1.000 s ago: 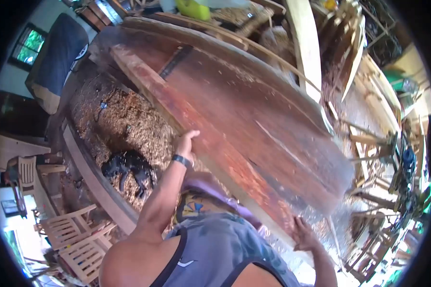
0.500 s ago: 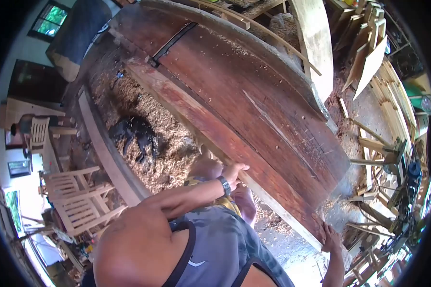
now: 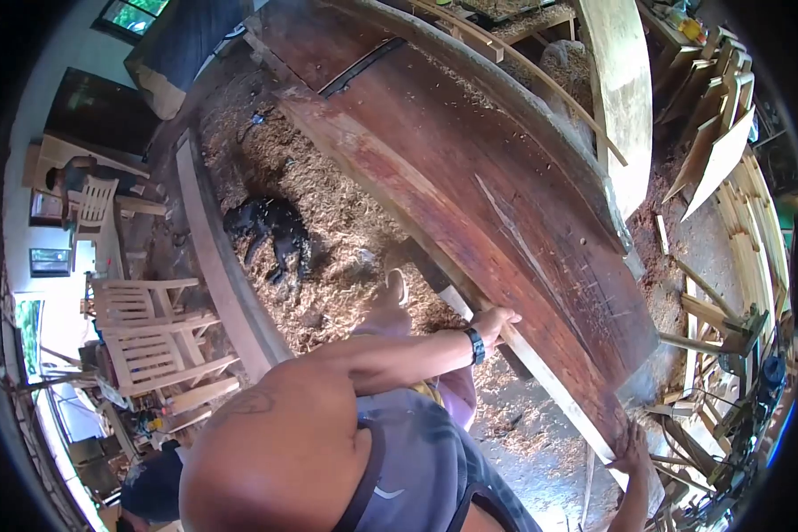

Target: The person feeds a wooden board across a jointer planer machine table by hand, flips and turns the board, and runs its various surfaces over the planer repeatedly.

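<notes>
A long reddish-brown plank (image 3: 457, 232) with a pale edge runs diagonally along the near side of a wide dark-red slab (image 3: 470, 133). My left hand (image 3: 495, 324), with a dark watch on its wrist, grips the plank's near edge, thumb on top. At the plank's lower right end, my right hand (image 3: 631, 450) is wrapped round the edge, fingers on the top face. A dark strip (image 3: 361, 66) lies across the slab near its far end. Beneath the plank, a dark beam (image 3: 426, 266) shows in part.
A black dog (image 3: 270, 235) lies on wood shavings (image 3: 337, 248) left of the plank. A curved beam (image 3: 217, 257) and slatted wooden chairs (image 3: 155, 337) stand further left. One person in a dark cap (image 3: 153, 483) is at lower left. Boards (image 3: 723, 160) lean at right.
My left hand has slid along the plank toward its lower right end. The plank now lies closer against the slab, and the view has shifted. The capped person has come into view.
</notes>
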`<state>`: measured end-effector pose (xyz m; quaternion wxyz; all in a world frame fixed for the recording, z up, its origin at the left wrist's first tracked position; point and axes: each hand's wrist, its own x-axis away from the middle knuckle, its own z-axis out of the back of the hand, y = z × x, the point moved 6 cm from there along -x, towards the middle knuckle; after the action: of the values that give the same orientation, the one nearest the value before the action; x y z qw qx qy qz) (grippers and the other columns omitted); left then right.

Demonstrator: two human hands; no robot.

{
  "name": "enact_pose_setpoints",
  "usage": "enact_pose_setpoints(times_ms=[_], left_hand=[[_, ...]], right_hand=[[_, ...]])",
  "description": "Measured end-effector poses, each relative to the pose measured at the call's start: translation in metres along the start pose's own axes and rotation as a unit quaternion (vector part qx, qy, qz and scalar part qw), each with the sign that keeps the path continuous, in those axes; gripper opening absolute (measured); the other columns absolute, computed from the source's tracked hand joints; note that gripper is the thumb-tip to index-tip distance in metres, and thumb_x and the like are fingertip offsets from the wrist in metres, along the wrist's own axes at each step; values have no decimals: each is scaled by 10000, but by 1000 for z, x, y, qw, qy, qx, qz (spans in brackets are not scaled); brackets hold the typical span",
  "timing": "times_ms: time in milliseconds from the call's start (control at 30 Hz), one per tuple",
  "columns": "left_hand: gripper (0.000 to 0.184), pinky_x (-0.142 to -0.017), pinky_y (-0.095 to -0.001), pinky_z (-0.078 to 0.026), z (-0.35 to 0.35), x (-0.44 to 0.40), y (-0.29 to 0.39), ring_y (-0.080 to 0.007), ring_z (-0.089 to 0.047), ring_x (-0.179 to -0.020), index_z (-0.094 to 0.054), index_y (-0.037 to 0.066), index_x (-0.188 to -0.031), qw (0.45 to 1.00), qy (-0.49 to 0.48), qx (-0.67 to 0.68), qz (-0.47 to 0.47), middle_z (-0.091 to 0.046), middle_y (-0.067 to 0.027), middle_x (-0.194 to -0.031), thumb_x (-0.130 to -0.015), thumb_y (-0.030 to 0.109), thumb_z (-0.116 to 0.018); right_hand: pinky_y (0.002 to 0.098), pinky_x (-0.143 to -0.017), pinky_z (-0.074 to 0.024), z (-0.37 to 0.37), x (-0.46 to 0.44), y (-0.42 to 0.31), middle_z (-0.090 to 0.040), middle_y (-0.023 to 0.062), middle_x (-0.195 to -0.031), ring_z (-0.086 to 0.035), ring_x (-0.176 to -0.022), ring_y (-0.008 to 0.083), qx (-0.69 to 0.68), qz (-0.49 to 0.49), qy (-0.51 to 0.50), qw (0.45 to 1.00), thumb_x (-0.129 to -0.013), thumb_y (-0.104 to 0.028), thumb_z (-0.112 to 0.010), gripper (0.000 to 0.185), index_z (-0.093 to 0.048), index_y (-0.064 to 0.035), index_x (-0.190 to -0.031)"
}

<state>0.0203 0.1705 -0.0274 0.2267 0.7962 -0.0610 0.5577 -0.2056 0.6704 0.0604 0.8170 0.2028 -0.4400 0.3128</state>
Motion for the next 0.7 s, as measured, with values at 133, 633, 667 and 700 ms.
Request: enact_pose_setpoints(times_ms=[133, 633, 667, 700], left_hand=[[280, -1111, -463, -427, -20, 11, -16, -277, -581, -1148, -641, 35, -1132, 1000, -7, 7, 19, -637, -134, -1230, -959, 254, -609], [252, -601, -408, -568, -6, 60, 169, -255, -706, -630, -744, 19, -726, 826, 44, -490, -275, -737, -156, -747, -853, 231, -792], [231, -683, -447, -548, 32, 39, 206, -304, -716, -752, -725, 12, -780, 683, 201, -543, -445, -739, -183, -823, -856, 225, -774], [244, -863, -476, -519, 51, 45, 248, -350, -680, -1019, -707, -1, -959, 617, 288, -555, -478, -723, -227, -1067, -868, 220, -755]], right_hand=[[528, -1279, -191, 11, -19, -53, -193, 296, -1668, -181, -1552, 467, -21, 87, 69, 994, -467, -410, -1009, 1573, -46, -26, -1651], [583, -1265, -189, -47, 3, -7, -350, 269, -1558, -279, -1495, 467, -91, -66, 257, 960, -518, -139, -854, 1312, -182, -93, -1643], [581, -1272, -175, -50, 7, -8, -348, 267, -1562, -274, -1500, 464, -95, -62, 262, 958, -527, -127, -836, 1292, -184, -92, -1642], [588, -1270, -174, -52, 8, -7, -327, 269, -1584, -267, -1507, 460, -96, -65, 249, 961, -523, -114, -821, 1295, -173, -83, -1644]])
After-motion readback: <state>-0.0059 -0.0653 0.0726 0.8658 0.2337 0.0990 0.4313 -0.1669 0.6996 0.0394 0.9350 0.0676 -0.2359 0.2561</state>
